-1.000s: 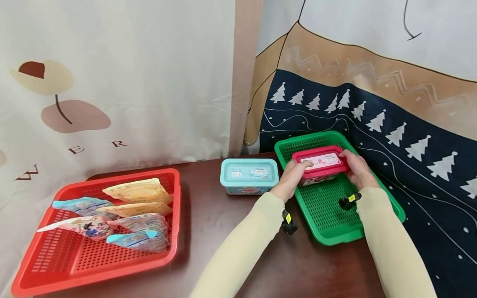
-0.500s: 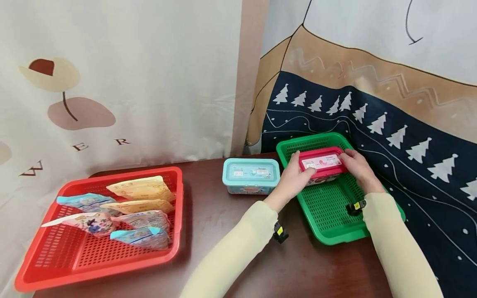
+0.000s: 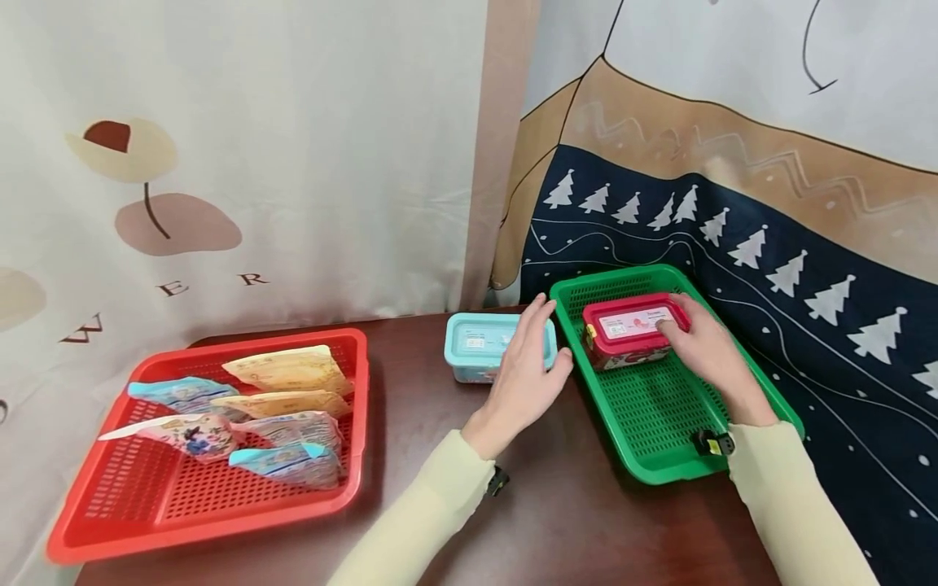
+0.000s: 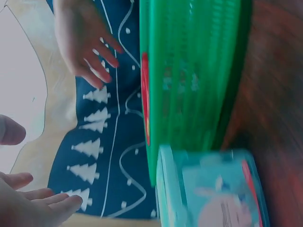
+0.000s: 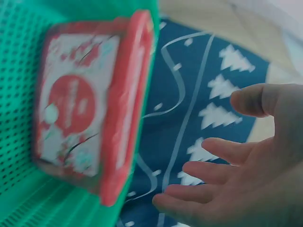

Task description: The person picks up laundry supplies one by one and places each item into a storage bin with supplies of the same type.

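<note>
A crimson lidded plastic box [image 3: 633, 323] sits at the far end of the green basket [image 3: 636, 431]. My right hand [image 3: 707, 350] is over the right end of that box in the head view. Seen from the right wrist, the right hand's fingers [image 5: 208, 173] are spread and apart from the lid. To the left of the basket, a light blue lidded box [image 3: 466, 346] stands on the table. My left hand [image 3: 522, 382], fingers extended, overlaps the blue box's right part in the head view. The left wrist view shows this hand [image 4: 28, 201] holding nothing, the blue box [image 4: 213, 194] beside it.
On the left of the dark brown table [image 3: 410, 456] is a red basket [image 3: 220, 529] with several upright packets [image 3: 289, 370] in yellow, blue and pink. A pale curtain [image 3: 352, 163] and a tree-patterned cloth [image 3: 733, 220] hang behind the table and at its right.
My left hand has let go of the crimson box and moved left toward the blue box. My right hand remains at the crimson box's right end, and the box stays in the green basket.
</note>
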{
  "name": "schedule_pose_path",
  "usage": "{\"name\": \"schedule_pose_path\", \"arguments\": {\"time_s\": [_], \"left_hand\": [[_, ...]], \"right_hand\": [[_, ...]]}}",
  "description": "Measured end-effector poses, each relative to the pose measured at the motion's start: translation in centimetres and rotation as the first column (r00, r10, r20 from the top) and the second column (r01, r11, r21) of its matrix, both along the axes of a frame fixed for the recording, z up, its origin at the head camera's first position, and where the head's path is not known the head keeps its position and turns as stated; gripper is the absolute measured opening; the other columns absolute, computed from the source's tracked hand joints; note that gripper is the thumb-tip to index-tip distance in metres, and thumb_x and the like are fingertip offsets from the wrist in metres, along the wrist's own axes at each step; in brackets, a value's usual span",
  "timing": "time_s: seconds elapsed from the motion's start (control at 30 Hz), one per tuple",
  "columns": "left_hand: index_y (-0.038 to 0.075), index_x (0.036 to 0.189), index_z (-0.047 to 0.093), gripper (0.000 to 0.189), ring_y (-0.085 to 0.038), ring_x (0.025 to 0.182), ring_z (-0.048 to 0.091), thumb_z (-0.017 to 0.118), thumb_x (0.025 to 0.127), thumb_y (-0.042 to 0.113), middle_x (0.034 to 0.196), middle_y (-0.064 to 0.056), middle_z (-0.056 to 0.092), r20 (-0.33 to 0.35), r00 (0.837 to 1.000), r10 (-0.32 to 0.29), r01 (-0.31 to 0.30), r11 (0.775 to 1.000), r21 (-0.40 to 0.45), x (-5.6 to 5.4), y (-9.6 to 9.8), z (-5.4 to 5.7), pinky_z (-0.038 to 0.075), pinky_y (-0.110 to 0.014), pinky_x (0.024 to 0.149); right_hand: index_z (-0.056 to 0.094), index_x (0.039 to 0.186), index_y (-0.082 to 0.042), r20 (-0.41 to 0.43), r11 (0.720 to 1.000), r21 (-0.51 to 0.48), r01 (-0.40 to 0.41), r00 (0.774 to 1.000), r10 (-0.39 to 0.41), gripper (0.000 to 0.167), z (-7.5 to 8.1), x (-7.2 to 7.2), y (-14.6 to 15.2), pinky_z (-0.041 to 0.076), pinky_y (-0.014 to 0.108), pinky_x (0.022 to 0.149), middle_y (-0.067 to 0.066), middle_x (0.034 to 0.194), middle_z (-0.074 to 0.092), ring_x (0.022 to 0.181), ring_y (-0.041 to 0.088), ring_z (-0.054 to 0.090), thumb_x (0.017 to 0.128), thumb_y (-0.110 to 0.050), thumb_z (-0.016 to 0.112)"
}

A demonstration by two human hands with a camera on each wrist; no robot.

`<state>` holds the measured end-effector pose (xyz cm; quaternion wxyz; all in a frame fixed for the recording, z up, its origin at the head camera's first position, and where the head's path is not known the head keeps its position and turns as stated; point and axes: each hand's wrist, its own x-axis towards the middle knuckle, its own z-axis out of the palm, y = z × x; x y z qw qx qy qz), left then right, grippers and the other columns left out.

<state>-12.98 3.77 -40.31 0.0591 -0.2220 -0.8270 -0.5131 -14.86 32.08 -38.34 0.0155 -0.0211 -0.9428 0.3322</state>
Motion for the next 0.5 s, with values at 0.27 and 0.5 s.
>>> {"name": "schedule_pose_path", "arguments": {"time_s": [0.27, 0.5], "left_hand": [[0.010, 0.157, 0.042, 0.061, -0.022, 0.149, 0.037, 0.062, 0.101, 0.022, 0.166, -0.001, 0.033, -0.142, 0.984, 0.109, -0.116, 0.992, -0.043, 0.9, -3.7, -1.0, 0.037, -0.048, 0.118], [0.012, 0.158, 0.041, 0.064, -0.019, 0.149, 0.037, 0.060, 0.100, 0.031, 0.165, 0.003, 0.035, -0.130, 0.975, 0.182, -0.184, 0.983, -0.007, 1.5, -6.5, -2.3, 0.040, -0.050, 0.114]], "right_hand": [[0.032, 0.160, -0.001, -0.073, 1.000, 0.026, -0.010, 0.997, 0.012, 0.063, 1.6, 2.9, -3.5, 0.027, 0.074, 0.111, 0.025, 0.168, 0.021, 0.147, 0.051, 0.028, 0.106, -0.031, 0.047], [0.036, 0.161, -0.009, -0.167, 1.000, -0.023, -0.015, 0.986, 0.011, 0.060, 1.7, 4.9, -6.6, 0.033, 0.074, 0.107, 0.019, 0.166, 0.029, 0.142, 0.047, 0.036, 0.105, -0.027, 0.050]]}}
